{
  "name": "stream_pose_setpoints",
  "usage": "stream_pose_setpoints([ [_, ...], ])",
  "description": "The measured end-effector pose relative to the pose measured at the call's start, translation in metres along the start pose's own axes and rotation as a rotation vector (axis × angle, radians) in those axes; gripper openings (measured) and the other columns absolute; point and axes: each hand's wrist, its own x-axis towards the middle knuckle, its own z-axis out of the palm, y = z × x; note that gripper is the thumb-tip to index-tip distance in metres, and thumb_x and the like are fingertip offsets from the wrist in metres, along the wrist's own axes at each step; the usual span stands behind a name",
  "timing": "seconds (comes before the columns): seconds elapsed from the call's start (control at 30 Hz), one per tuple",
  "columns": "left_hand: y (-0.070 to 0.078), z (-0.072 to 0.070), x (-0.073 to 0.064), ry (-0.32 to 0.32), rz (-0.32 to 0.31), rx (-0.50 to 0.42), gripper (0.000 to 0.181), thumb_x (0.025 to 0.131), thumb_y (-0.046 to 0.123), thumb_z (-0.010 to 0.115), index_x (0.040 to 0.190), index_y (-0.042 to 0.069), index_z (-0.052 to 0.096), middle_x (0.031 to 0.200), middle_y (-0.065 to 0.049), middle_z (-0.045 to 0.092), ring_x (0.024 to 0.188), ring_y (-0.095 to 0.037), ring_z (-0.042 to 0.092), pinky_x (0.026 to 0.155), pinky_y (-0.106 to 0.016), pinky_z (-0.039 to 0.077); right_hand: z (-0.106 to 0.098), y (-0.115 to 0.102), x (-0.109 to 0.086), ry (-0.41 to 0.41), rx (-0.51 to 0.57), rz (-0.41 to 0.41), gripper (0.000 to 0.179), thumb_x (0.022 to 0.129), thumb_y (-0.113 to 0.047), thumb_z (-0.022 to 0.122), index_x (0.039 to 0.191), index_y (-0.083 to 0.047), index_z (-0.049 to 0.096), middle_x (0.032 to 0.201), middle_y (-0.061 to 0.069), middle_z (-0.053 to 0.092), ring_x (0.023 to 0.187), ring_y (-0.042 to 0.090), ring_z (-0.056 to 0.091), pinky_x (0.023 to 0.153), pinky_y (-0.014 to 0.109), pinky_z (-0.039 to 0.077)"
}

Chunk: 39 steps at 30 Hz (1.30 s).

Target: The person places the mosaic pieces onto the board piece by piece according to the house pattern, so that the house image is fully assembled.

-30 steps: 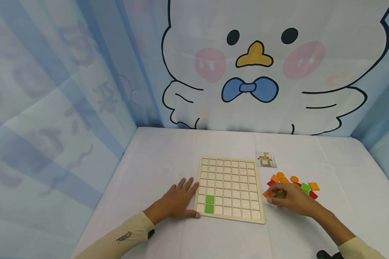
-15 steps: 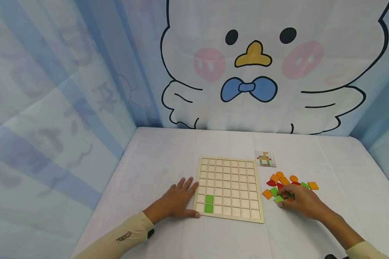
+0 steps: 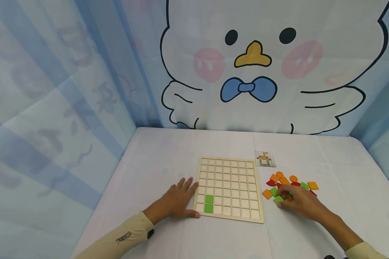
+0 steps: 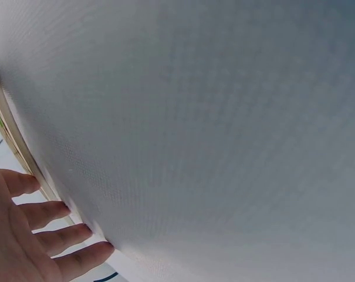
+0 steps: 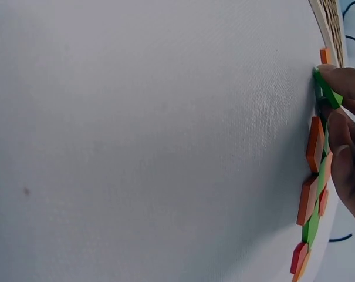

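Note:
A wooden grid board (image 3: 228,216) lies on the table, with two green square tiles (image 3: 209,204) stacked in a column near its lower left corner. My left hand (image 3: 178,201) rests flat at the board's left edge, fingers spread and touching the frame; the left wrist view shows the same straight fingers (image 4: 60,238). Over the pile of loose tiles, my right hand (image 3: 299,201) pinches a green square tile (image 3: 278,199) between thumb and fingers. In the right wrist view this green tile (image 5: 328,91) tilts up from the table, partly covered by the fingertips.
Loose orange, red and green tiles, some round, some square (image 3: 313,185), lie to the right of the board. A small pattern card (image 3: 265,159) sits behind them, by the board's upper right corner. A printed curtain (image 3: 246,115) hangs behind the table.
My right hand has shifted right from the orange tile at the pile's left edge, leaving it on the table, and now pinches a green tile. My left hand has stayed put.

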Motion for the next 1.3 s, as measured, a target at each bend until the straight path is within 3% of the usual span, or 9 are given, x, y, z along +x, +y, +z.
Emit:
stream_pose_setpoints([
  [0.43,-0.003,0.004,0.003,-0.008,-0.004,0.009,0.107,0.078,0.082,0.049,0.157,0.016,0.021,0.163,-0.013,0.021,0.148,-0.038,0.025,0.108,-0.055,0.038,0.002,-0.007,-0.002,0.023,-0.032,-0.044,0.024,0.082,-0.020,0.077,0.104,-0.020,0.067,0.076,-0.007,0.051,0.062,0.005,0.042,0.054,0.020,0.034],
  [0.87,-0.001,0.003,0.001,-0.013,-0.010,0.001,0.106,0.078,0.082,0.050,0.157,0.017,0.022,0.163,-0.012,0.021,0.148,-0.038,0.025,0.108,-0.055,0.038,-0.004,-0.016,-0.001,0.069,0.000,-0.064,0.023,0.082,-0.017,0.077,0.104,-0.014,0.072,0.075,-0.007,0.052,0.066,0.005,0.043,0.056,0.019,0.039],
  [1.3,-0.002,0.003,0.002,-0.009,-0.010,0.011,0.107,0.077,0.083,0.049,0.157,0.018,0.021,0.163,-0.012,0.021,0.148,-0.038,0.025,0.108,-0.055,0.038,-0.003,-0.024,0.001,-0.024,0.127,-0.021,0.032,0.084,-0.011,0.072,0.115,-0.010,0.069,0.087,-0.001,0.061,0.063,0.010,0.048,0.054,0.021,0.044],
])
